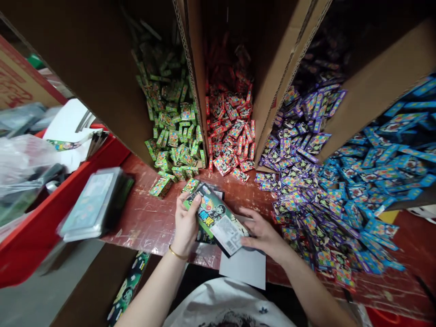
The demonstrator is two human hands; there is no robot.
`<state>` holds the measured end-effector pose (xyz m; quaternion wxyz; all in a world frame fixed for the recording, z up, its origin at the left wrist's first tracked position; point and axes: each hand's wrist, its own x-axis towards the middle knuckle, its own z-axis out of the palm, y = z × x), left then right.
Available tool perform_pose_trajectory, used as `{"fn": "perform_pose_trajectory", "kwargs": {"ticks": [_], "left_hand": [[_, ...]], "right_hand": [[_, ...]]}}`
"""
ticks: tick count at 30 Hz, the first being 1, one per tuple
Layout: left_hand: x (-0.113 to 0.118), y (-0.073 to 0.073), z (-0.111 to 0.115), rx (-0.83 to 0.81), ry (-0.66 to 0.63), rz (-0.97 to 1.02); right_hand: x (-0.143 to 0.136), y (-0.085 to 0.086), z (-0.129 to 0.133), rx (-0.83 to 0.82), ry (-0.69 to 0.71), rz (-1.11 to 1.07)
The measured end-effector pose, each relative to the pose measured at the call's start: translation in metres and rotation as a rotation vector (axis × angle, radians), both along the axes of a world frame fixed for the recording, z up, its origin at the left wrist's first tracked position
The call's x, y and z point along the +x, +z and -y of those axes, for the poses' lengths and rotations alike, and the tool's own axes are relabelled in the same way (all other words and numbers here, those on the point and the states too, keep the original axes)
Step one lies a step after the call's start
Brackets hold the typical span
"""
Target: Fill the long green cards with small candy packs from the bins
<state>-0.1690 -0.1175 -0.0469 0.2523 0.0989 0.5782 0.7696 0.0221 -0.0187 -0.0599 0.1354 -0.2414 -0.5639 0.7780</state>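
A flat black-and-green printed package (213, 206) with a white label is tilted over the front of the table. My left hand (187, 222) grips its left edge, thumb on top. My right hand (260, 234) holds its right end, with the thumb near the label and the fingers at the far edge. Under the package lie more dark printed pieces, mostly hidden. A white sheet (243, 270) sticks out over the table edge below my hands. Just beyond my left hand are a few small green candy boxes (160, 186).
Upright cardboard boxes (291, 68) spill green, red (235, 141), purple (289, 145) and blue small packs (361, 168) onto the red table (146, 218). Stacked clear plastic cases (91, 204) stand at left, beside a red bin (105, 152). A printed carton (127, 286) sits below.
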Motion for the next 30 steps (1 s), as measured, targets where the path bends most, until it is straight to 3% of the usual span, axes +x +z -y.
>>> {"fn": "perform_pose_trajectory", "kwargs": {"ticks": [4, 5, 7, 9, 10, 14, 17, 19, 21, 24, 25, 30], "left_hand": [[0.006, 0.034, 0.009, -0.103, -0.109, -0.516], [0.012, 0.043, 0.012, -0.145, -0.227, -0.641], [0.026, 0.056, 0.015, -0.208, -0.612, -0.728], [0.043, 0.057, 0.016, -0.233, -0.915, -0.643], [0.051, 0.052, 0.016, -0.227, -0.973, -0.559], [0.075, 0.023, 0.016, -0.133, -0.883, -0.298], [0.082, 0.011, 0.016, -0.091, -0.86, -0.37], [0.081, 0.01, 0.014, -0.078, -0.855, -0.392], [0.078, 0.01, 0.012, -0.075, -0.793, -0.379], [0.075, 0.005, 0.011, -0.105, -0.595, -0.374], [0.074, 0.002, 0.012, -0.119, -0.546, -0.378], [0.081, -0.012, 0.02, -0.144, -0.539, -0.283]], "right_hand": [[0.026, 0.054, -0.001, 0.455, -0.209, 0.121], [0.029, 0.068, -0.003, 0.51, -0.226, 0.13], [0.029, 0.088, -0.009, 0.502, -0.173, 0.106], [0.025, 0.095, -0.018, 0.386, -0.085, 0.054], [0.022, 0.093, -0.024, 0.318, -0.054, 0.034], [0.01, 0.058, -0.043, 0.047, 0.039, 0.037], [0.006, 0.034, -0.048, -0.056, 0.058, 0.062], [0.007, 0.028, -0.046, -0.006, 0.02, 0.064], [0.008, 0.026, -0.037, 0.162, -0.19, 0.03], [0.01, 0.02, -0.009, 0.485, -0.723, -0.092], [0.01, 0.016, 0.002, 0.55, -0.818, -0.131], [0.005, -0.011, 0.041, 0.547, -0.767, -0.164]]}}
